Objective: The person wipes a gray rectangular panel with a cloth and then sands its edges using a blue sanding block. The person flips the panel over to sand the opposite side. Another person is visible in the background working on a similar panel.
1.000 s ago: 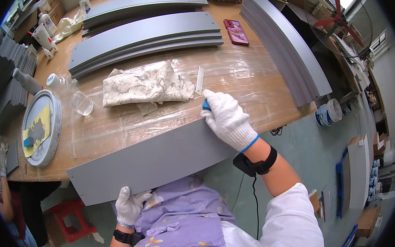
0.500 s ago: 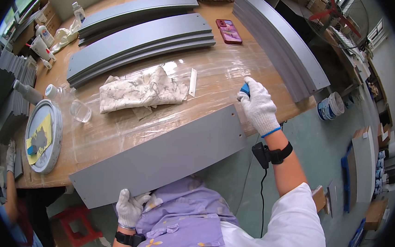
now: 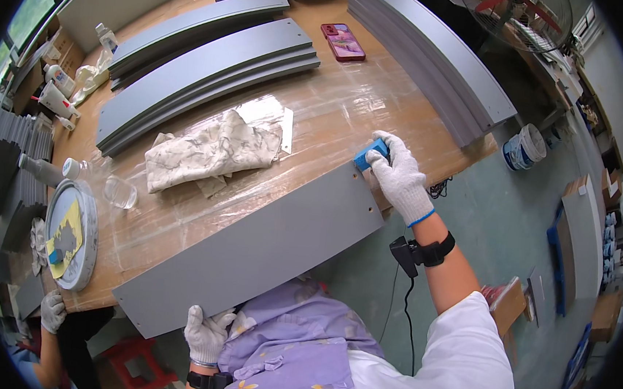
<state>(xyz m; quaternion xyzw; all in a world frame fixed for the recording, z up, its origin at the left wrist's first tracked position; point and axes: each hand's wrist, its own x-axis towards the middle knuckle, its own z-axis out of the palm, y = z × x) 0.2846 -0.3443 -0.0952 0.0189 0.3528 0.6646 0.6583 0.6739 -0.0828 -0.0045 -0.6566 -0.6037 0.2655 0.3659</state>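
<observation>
A long flat grey panel (image 3: 248, 252) lies slantwise at the near side of the table, with small holes at its ends. In my gloved right hand (image 3: 399, 173) is a small blue block (image 3: 371, 155), pinched between thumb and fingers. The block is at the panel's far right corner; whether it touches the surface I cannot tell. My gloved left hand (image 3: 206, 335) grips the panel's near edge, thumb up against it and the other fingers partly hidden.
Beyond the panel lie a crumpled stained cloth (image 3: 212, 151), a white strip (image 3: 287, 130) and a phone (image 3: 343, 42). Stacked grey curved panels (image 3: 211, 77) stand farther back, more (image 3: 439, 65) at right. A bucket lid (image 3: 86, 264) is at left, near a co-worker's gloved hand (image 3: 53, 311).
My right hand has come down to the panel's far right corner with the blue block, which shows more fully. My left hand keeps its hold. The co-worker's hand has moved nearer.
</observation>
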